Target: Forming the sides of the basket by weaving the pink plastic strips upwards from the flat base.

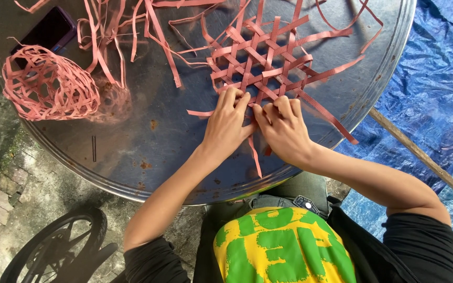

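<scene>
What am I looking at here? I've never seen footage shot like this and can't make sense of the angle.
The camera sits on a person's head, looking down at their own two bare hands. The left hand and right hand press on the near edge of a flat open weave of pink strips. It lies on a round metal table. Loose pink strips, a small woven basket and a dark phone lie there too. A blue tarp covers the ground.

Pink strip weave point(268, 60) lies flat on the round metal desk point(184, 152), open lattice, loose ends sticking out everywhere, near edge at 6 o'clock pinched under fingers.
</scene>
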